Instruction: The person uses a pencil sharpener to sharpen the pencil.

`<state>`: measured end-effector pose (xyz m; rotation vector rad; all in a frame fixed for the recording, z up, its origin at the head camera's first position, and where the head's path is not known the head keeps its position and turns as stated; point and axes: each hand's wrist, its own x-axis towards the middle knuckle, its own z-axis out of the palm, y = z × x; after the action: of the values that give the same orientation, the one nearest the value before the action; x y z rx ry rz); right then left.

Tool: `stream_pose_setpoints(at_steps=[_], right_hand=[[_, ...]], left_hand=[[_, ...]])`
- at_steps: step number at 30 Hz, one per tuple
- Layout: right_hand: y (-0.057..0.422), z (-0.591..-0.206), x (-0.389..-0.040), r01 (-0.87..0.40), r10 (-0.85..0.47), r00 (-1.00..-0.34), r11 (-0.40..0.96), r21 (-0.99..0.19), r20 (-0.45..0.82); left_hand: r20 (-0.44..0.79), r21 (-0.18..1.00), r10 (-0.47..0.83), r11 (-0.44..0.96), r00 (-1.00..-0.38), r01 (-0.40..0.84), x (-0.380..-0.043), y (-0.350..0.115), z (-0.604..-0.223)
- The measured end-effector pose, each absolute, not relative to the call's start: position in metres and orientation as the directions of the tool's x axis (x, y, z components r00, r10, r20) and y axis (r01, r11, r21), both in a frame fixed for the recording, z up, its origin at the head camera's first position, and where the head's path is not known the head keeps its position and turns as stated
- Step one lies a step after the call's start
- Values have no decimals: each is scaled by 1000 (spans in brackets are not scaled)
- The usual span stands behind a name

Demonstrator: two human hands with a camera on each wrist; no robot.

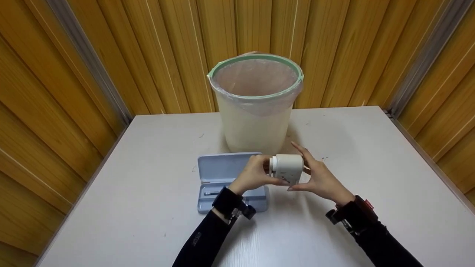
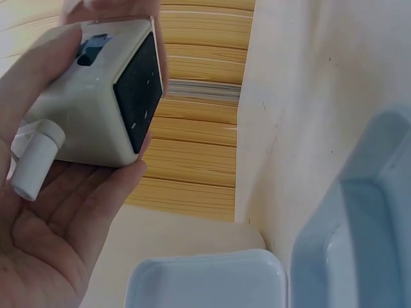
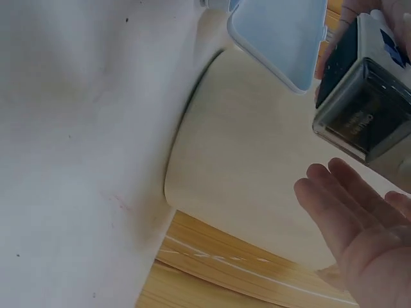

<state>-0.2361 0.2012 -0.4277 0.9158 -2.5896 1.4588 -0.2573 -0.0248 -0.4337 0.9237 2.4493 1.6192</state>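
Observation:
My left hand (image 1: 251, 174) holds a cream pencil sharpener (image 1: 291, 165) in the air, above the right end of an open blue pencil case (image 1: 222, 165). In the left wrist view the thumb lies on its top and the fingers are under it, beside the white crank handle (image 2: 38, 163). A dark panel (image 2: 140, 93) covers one face. The right wrist view shows a clear-fronted shavings drawer (image 3: 363, 119) at its end. My right hand (image 1: 323, 181) is spread around that end, its straight fingers (image 3: 327, 205) standing apart from the drawer.
A short pencil-like item (image 1: 212, 193) lies in the pencil case's tray. Behind the case stands a large cream bin (image 1: 256, 129) with a green rim and a thin plastic liner. The white table (image 1: 148, 178) meets wood-patterned walls (image 1: 178, 55) at the back and sides.

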Motion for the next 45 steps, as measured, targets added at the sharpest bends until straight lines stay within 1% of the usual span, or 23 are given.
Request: stream_pose_setpoints(at_steps=[7, 15, 21, 26, 35, 45], right_hand=[[199, -434, -237, -392, -385, -885, 317, -864, 261], [196, -437, -236, -346, -335, -910, 283, -894, 246], [196, -439, -235, -331, -324, -918, 308, -892, 229], [197, -439, -234, -313, -322, -922, 295, -903, 215], [202, -437, -234, -317, -324, -921, 293, -902, 218], [205, -432, -235, -237, -334, -930, 233, -943, 152]], left_hand=[[255, 862, 503, 268, -826, 429, -259, -27, -433], [246, 874, 495, 258, -833, 411, -259, -29, -430], [264, 859, 507, 263, -820, 439, -260, -31, -428], [262, 853, 517, 270, -814, 446, -259, -31, -427], [261, 852, 528, 268, -808, 450, -257, -30, -424], [298, 841, 521, 253, -800, 478, -253, -27, -420]])
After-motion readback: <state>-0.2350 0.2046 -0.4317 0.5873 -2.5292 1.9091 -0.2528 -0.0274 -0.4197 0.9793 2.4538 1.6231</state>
